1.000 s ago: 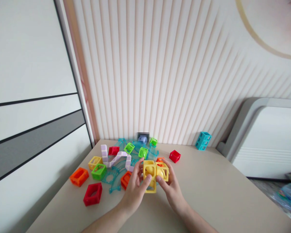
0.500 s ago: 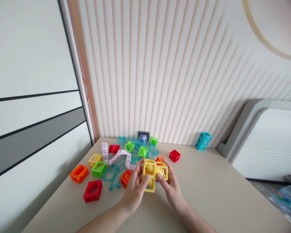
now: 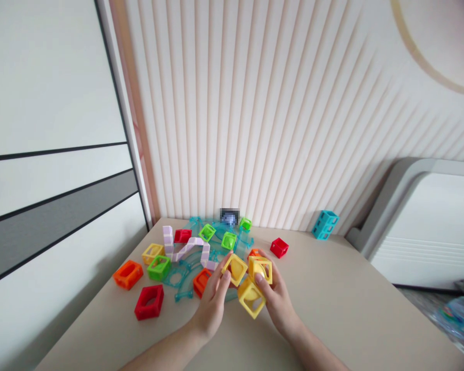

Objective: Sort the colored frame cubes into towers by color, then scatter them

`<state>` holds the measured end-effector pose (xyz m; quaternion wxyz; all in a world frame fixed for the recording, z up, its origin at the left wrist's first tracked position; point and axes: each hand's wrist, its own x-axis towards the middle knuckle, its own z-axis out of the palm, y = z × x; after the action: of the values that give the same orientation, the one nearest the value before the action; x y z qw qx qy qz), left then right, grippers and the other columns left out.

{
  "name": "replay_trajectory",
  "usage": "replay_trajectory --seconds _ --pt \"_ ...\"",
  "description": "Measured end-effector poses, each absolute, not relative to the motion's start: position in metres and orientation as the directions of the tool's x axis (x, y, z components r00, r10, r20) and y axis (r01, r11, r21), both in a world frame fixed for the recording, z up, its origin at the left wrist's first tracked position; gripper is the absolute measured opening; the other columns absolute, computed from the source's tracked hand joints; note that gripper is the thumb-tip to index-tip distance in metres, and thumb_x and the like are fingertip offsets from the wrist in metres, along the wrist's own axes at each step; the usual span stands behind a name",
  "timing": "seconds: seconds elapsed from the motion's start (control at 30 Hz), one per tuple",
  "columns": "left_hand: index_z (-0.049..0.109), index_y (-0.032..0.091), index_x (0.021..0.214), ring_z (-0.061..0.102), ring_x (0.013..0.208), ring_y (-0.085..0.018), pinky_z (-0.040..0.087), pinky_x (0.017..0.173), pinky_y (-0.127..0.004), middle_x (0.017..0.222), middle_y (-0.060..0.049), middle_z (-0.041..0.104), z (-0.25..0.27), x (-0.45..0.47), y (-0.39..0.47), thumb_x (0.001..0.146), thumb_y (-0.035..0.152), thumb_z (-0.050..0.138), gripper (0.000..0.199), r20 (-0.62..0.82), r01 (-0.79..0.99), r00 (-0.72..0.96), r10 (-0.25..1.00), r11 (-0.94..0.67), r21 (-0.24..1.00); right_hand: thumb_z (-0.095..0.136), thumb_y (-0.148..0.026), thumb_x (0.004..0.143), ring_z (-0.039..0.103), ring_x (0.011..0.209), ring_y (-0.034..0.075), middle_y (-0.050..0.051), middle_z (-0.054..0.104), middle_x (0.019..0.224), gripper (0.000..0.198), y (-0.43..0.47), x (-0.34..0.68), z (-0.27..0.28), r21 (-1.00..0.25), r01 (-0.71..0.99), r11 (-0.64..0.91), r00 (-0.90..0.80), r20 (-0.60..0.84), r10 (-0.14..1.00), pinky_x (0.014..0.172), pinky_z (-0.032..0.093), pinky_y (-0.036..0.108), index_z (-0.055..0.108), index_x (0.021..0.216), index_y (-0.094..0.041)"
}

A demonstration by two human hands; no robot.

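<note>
Yellow hollow toy blocks are held between my two hands above the front of the table. My left hand (image 3: 212,304) is closed on one yellow block (image 3: 235,270), tilted, with its square opening facing me. My right hand (image 3: 276,293) grips another yellow block (image 3: 260,269), its thumb pressed on the front. A third yellow block (image 3: 252,298) hangs below these two, touching the block in my right hand. Whether the left block still touches the others I cannot tell. Just behind my right fingers an orange block (image 3: 254,253) is partly hidden.
Left of my hands lie translucent teal track pieces (image 3: 176,278), a lilac zigzag piece (image 3: 189,246), red (image 3: 149,302), orange (image 3: 128,274) and green blocks (image 3: 159,267). Beyond my right hand is a red block (image 3: 279,248). A teal block tower (image 3: 325,224) stands by the ribbed wall (image 3: 232,113).
The joined yellow blocks have come apart or turned: the left one has tilted and the lower one has swung right, towards my right hand. The things on the table have stayed put.
</note>
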<state>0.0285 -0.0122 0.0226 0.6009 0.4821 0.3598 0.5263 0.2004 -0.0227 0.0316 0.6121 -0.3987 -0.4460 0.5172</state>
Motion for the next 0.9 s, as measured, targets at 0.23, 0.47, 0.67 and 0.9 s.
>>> replay_trajectory --seconds 0.23,0.47,0.67,0.9 --pt "0.051 0.027 0.133 0.058 0.129 -0.030 0.048 0.103 -0.040 0.136 -0.009 0.063 0.026 0.026 -0.009 0.094 0.061 0.055 0.052 0.109 -0.287 0.151 0.983 -0.062 0.956 0.076 -0.053 0.084 0.069 0.108 0.029 0.008 0.069 0.124 0.065 -0.018 0.204 0.024 -0.930 -0.349 0.112 0.084 0.088 0.993 0.090 0.056 0.042 0.051 0.139 -0.029" --pt "0.065 0.026 0.113 0.065 0.109 -0.031 0.053 0.091 -0.038 0.114 -0.007 0.071 0.037 0.024 -0.012 0.087 0.068 0.058 0.050 0.069 -0.219 0.173 0.982 -0.030 0.975 0.075 -0.050 0.086 0.069 0.108 0.029 0.008 0.067 0.128 0.066 -0.020 0.205 0.024 -0.930 -0.361 0.066 0.000 0.071 0.997 0.092 0.056 0.042 0.048 0.143 -0.029" --pt "0.059 0.027 0.116 0.065 0.105 -0.030 0.052 0.089 -0.038 0.106 -0.006 0.070 0.044 0.026 -0.015 0.086 0.071 0.058 0.054 0.088 -0.194 0.190 0.978 -0.051 0.980 0.080 -0.053 0.080 0.071 0.099 0.027 0.006 0.071 0.115 0.070 -0.025 0.201 0.027 -0.951 -0.303 0.054 -0.078 0.082 0.994 0.087 0.057 0.039 0.051 0.140 -0.030" --pt "0.045 0.027 0.131 0.064 0.114 -0.028 0.050 0.099 -0.042 0.118 -0.008 0.067 0.036 0.030 -0.013 0.087 0.055 0.070 0.059 0.162 -0.355 0.284 0.945 -0.053 0.933 0.077 -0.053 0.083 0.070 0.102 0.027 0.006 0.071 0.115 0.069 -0.023 0.200 0.029 -0.959 -0.257 0.117 -0.029 0.129 0.991 0.087 0.057 0.037 0.049 0.141 -0.029"
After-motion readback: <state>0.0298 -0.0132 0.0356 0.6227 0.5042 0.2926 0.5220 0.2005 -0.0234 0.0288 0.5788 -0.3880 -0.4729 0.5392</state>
